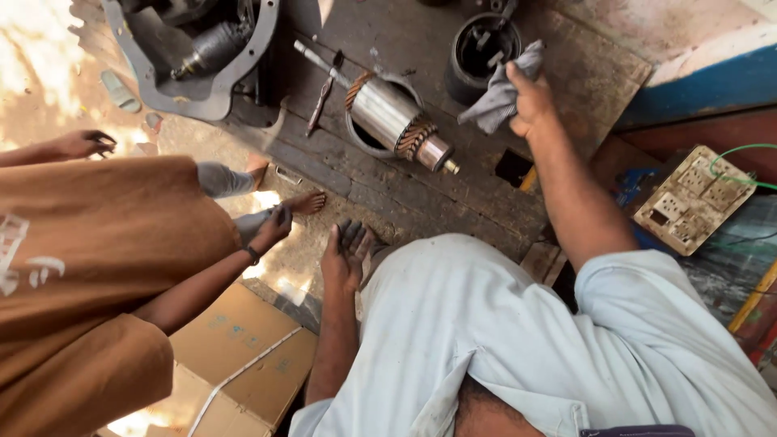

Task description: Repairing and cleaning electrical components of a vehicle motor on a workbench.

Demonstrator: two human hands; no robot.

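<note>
Grey rag (500, 95): being held bunched in the right hand (530, 101), fingers closing tightly around it, just right of the motor armature (396, 121) and touching the rim of the black cylindrical housing (481, 57).

Left hand (346, 255): hanging open and grimy, fingers loosely spread, holding nothing, well below the armature, near the plank edge.

Cardboard box (243, 356): sitting far below-left of the armature, beside another person in an orange-brown garment (97, 243).

Motor armature: lying tilted across a metal ring (360, 133) on the dark wooden planks (453, 194), copper windings showing at both ends.

Socket board (692, 198): lying well right of the armature, a green wire (740, 150) looping above it.

Hand tools (324, 89): lying just left of the armature.

Grey machine casing (202, 89): sitting far upper left of the armature.
</note>
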